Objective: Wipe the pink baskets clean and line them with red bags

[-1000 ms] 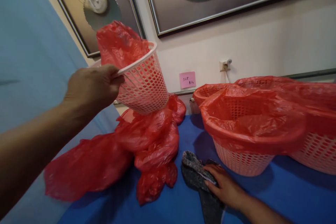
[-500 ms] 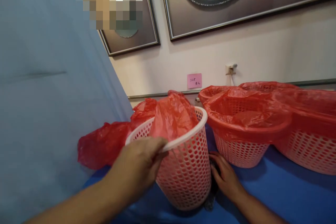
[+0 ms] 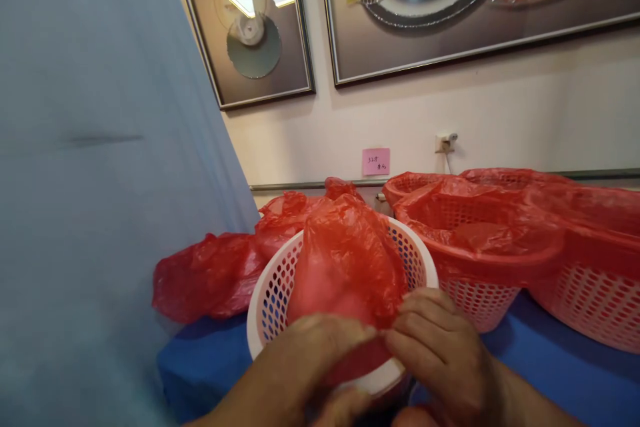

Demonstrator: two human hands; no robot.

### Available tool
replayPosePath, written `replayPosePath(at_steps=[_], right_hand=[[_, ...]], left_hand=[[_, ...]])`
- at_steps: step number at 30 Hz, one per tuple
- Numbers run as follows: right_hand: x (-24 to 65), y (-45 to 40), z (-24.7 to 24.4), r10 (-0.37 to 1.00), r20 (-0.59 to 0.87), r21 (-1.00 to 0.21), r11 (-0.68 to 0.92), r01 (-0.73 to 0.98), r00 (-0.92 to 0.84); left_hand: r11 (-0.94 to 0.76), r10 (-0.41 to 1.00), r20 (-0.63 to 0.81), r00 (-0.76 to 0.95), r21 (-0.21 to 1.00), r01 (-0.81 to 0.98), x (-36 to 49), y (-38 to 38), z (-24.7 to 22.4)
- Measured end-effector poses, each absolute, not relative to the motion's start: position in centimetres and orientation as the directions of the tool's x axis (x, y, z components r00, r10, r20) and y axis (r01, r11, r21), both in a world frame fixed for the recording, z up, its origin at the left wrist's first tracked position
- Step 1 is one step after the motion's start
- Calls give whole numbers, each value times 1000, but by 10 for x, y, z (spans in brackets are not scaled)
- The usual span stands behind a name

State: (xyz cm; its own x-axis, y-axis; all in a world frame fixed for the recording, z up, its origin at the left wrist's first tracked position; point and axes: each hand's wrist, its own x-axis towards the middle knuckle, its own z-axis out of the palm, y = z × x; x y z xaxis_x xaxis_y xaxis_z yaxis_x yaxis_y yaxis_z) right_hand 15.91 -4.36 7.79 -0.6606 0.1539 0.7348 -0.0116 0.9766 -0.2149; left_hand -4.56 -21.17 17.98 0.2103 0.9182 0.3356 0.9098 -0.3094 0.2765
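A white perforated plastic basket (image 3: 425, 260) is in front of me, tilted so that its mouth faces me. A thin red plastic bag (image 3: 350, 260) bulges up inside it. My left hand (image 3: 310, 360) is bent over the near side of the basket, its fingers closed on the bag's near edge. Close beside it, my right hand (image 3: 435, 347) pinches the same edge at the right of the near rim. The fingertips of the two hands almost meet. My hands cover most of the basket's near wall.
To the right stand several baskets lined with red bags, the nearest lined basket (image 3: 480, 260) close to mine. Crumpled red bags (image 3: 210, 277) lie at the left, by a blue-grey curtain (image 3: 100, 213). A blue cloth (image 3: 205, 353) covers the table. On the wall hangs a pink note (image 3: 376, 161).
My left hand has left the basket's rim and my right hand its lower side; both now grip the bag's near edge. The basket has tipped towards me. A pixelated patch at the top is gone.
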Motion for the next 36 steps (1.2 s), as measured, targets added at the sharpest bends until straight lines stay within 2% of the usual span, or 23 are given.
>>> replayPosePath(at_steps=[2, 3, 4, 7, 8, 10, 12, 14, 21, 23, 25, 29, 31, 32, 33, 34, 36], right_hand=[[159, -43, 83, 107, 746, -164, 986, -25, -658], [160, -43, 83, 76, 779, -110, 994, -17, -622], [161, -43, 83, 29, 807, -43, 999, -9, -590], [163, -47, 84, -101, 853, 123, 992, 9, -512], [163, -49, 86, -120, 872, 143, 990, 13, -474], [163, -51, 88, -142, 912, 158, 987, 10, -385], [162, -53, 89, -158, 930, 168, 986, 1, -333], [162, -53, 89, -159, 925, 168, 986, -4, -344], [161, -50, 90, -162, 934, 173, 985, 7, -319], [162, -49, 90, -162, 930, 178, 984, 19, -329], [165, -49, 89, -154, 921, 183, 982, 48, -359], [168, -52, 86, -137, 922, 186, 977, 105, -361], [169, -52, 84, -123, 924, 172, 979, 107, -362], [169, -52, 83, -115, 922, 166, 980, 110, -369], [170, -52, 82, -114, 920, 167, 979, 114, -374], [171, -51, 81, -115, 914, 173, 978, 116, -388], [174, -50, 78, -115, 900, 177, 978, 112, -420]], left_hand=[[-259, 929, 327, 173, 239, 936, -56, -196, 190], [-243, 933, 311, 180, 175, 954, -60, -185, 192], [-205, 959, 226, 174, 121, 971, -63, -173, 193], [-91, 983, -155, 95, 35, 995, -63, -138, 189], [-92, 959, -270, 86, -10, 996, -59, -129, 187], [-138, 916, -395, 75, -132, 982, -51, -118, 183], [-221, 905, -414, 97, -264, 939, -45, -110, 178], [-286, 907, -399, 138, -341, 895, -43, -103, 173], [-385, 891, -380, 248, -346, 856, -43, -80, 158], [-388, 904, -321, 283, -338, 858, -42, -82, 170], [-363, 929, -198, 313, -317, 876, -44, -87, 195], [-255, 953, 107, 283, -220, 942, -68, -107, 274], [-155, 932, 314, 181, -104, 982, -89, -116, 314], [-74, 893, 440, 98, -72, 995, -101, -120, 331], [55, 778, 627, -47, 7, 998, -114, -122, 346], [127, 682, 723, -111, 32, 991, -127, -121, 359], [226, 569, 802, -181, 59, 972, -153, -113, 375]])
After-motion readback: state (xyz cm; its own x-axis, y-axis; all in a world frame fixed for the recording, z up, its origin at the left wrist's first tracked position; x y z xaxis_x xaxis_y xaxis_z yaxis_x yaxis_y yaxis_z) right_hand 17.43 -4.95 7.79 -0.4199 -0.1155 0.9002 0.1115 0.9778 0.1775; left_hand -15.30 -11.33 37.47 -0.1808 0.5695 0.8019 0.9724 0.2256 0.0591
